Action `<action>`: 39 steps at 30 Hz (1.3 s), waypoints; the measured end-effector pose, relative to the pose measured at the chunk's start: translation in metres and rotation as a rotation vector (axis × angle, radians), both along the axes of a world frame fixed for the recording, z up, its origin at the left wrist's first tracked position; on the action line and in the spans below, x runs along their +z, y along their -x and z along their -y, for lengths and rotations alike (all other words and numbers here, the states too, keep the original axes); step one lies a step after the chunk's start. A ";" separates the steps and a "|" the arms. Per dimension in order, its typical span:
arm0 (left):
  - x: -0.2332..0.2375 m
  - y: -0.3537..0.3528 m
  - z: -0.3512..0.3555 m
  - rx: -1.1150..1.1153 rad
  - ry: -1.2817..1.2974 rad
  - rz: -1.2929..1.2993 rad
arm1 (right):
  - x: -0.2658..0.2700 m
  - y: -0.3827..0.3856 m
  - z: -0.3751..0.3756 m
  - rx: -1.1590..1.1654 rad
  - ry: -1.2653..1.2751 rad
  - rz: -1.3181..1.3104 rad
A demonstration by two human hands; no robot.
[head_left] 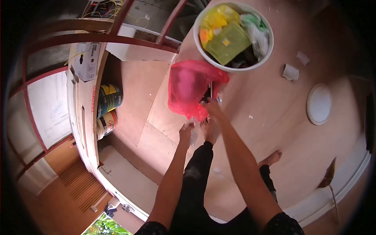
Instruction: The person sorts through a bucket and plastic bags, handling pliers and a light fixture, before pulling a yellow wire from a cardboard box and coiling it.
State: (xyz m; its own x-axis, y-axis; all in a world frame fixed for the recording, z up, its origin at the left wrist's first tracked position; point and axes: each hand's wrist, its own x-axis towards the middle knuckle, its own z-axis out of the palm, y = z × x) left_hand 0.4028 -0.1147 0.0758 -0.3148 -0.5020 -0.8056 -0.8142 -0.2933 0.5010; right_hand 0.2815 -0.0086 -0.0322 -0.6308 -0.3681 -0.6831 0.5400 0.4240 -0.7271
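A red, see-through plastic bag [187, 84] lies on the floor in front of my feet, with dark items showing at its right-hand opening. My right hand [211, 107] is at that opening, its fingers closed at the bag's edge; what lies under the fingertips is partly hidden. Just below the bag, my left hand [187, 127] pinches a crumpled piece of clear plastic [194, 135]. Behind the bag stands a white bucket [199, 44] holding a green box [229, 43], a yellow bag [221, 16] and a whitish plastic bag [258, 37].
A round white lid [319, 104] and a crumpled white scrap [290, 72] lie on the floor to the right. At the left, two paint buckets [109, 100] [106, 124] sit on a shelf beside a white box [86, 60]. Red frame bars [98, 38] cross the upper left.
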 end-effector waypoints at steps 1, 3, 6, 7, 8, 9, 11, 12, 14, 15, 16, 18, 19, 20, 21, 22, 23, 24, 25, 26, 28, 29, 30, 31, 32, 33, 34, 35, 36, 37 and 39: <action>0.022 0.003 -0.004 -0.058 -0.002 0.023 | 0.018 -0.006 0.015 -0.085 0.202 -0.007; 0.020 -0.034 0.017 -0.207 -0.064 -0.135 | 0.058 -0.018 0.017 0.157 -0.235 -0.647; 0.079 -0.045 0.021 -0.288 -0.254 -0.223 | 0.131 -0.030 -0.057 0.429 -0.246 -0.384; 0.106 -0.045 0.020 -0.338 -0.219 -0.225 | 0.146 -0.038 -0.087 0.546 -0.225 -0.435; 0.142 -0.039 0.019 -0.196 -0.426 -0.252 | 0.177 -0.046 -0.128 0.379 -0.171 -0.388; 0.137 -0.058 0.031 -0.245 -0.415 -0.261 | 0.196 -0.052 -0.175 0.520 -0.288 -0.262; 0.149 -0.059 0.039 -0.548 -0.306 -0.249 | 0.220 -0.067 -0.269 0.580 -0.553 -0.245; 0.158 -0.055 0.035 -0.588 -0.308 -0.303 | 0.240 -0.073 -0.317 0.510 -0.700 -0.203; 0.164 -0.056 0.027 -0.830 -0.305 -0.201 | 0.293 -0.084 -0.402 0.214 -0.847 -0.151; 0.168 -0.053 0.027 -1.159 -0.259 -0.380 | 0.322 -0.090 -0.435 -0.008 -0.881 -0.142; 0.167 -0.056 0.021 -1.280 -0.119 0.055 | 0.335 -0.098 -0.468 -0.167 -0.913 -0.115; 0.180 -0.042 0.002 -1.180 -0.113 -0.013 | 0.381 -0.097 -0.507 -0.161 -0.981 -0.187; 0.189 -0.032 -0.005 -1.071 -0.134 -0.067 | 0.389 -0.097 -0.527 -0.105 -0.995 -0.252; 0.193 -0.016 -0.009 -1.065 -0.111 -0.072 | 0.391 -0.095 -0.541 -0.198 -0.958 -0.189; 0.198 0.005 -0.010 -1.173 -0.105 0.008 | 0.391 -0.092 -0.552 -0.283 -0.919 -0.123; 0.202 0.026 -0.024 -1.271 -0.104 0.087 | 0.387 -0.086 -0.560 -0.335 -0.874 -0.084; 0.205 0.043 -0.043 -1.248 -0.092 0.087 | 0.383 -0.080 -0.571 -0.377 -0.829 -0.039; 0.207 0.059 -0.057 -1.254 0.078 0.107 | 0.386 -0.068 -0.574 -0.436 -0.700 0.074; 0.214 0.076 -0.068 -1.259 0.252 0.133 | 0.386 -0.056 -0.576 -0.417 -0.684 0.072; 0.217 0.096 -0.078 -1.177 0.273 0.009 | 0.386 -0.039 -0.582 -0.344 -0.650 0.047; 0.228 0.126 -0.103 -1.003 0.307 -0.148 | 0.390 -0.004 -0.595 -0.234 -0.617 0.020; 0.242 0.150 -0.116 -0.918 0.326 -0.187 | 0.391 0.019 -0.599 -0.301 -0.566 0.037; 0.251 0.166 -0.126 -0.908 0.368 -0.175 | 0.394 0.039 -0.602 -0.367 -0.515 0.060; 0.254 0.178 -0.133 -0.899 0.408 -0.158 | 0.402 0.062 -0.603 -0.361 -0.518 0.015; 0.255 0.190 -0.138 -0.880 0.420 -0.219 | 0.409 0.085 -0.605 -0.358 -0.518 -0.028; 0.258 0.195 -0.141 -0.865 0.431 -0.277 | 0.403 0.105 -0.609 -0.332 -0.530 -0.078; 0.262 0.196 -0.143 -0.847 0.427 -0.258 | 0.397 0.125 -0.612 -0.308 -0.542 -0.130; 0.267 0.204 -0.144 -0.804 0.417 -0.350 | 0.393 0.145 -0.613 -0.286 -0.542 -0.130; 0.272 0.208 -0.145 -0.759 0.406 -0.444 | 0.393 0.164 -0.608 -0.271 -0.504 -0.162; 0.270 0.209 -0.145 -0.736 0.402 -0.439 | 0.396 0.180 -0.604 -0.255 -0.470 -0.195; 0.265 0.220 -0.147 -0.515 0.441 -0.459 | 0.404 0.211 -0.591 -0.150 -0.449 -0.195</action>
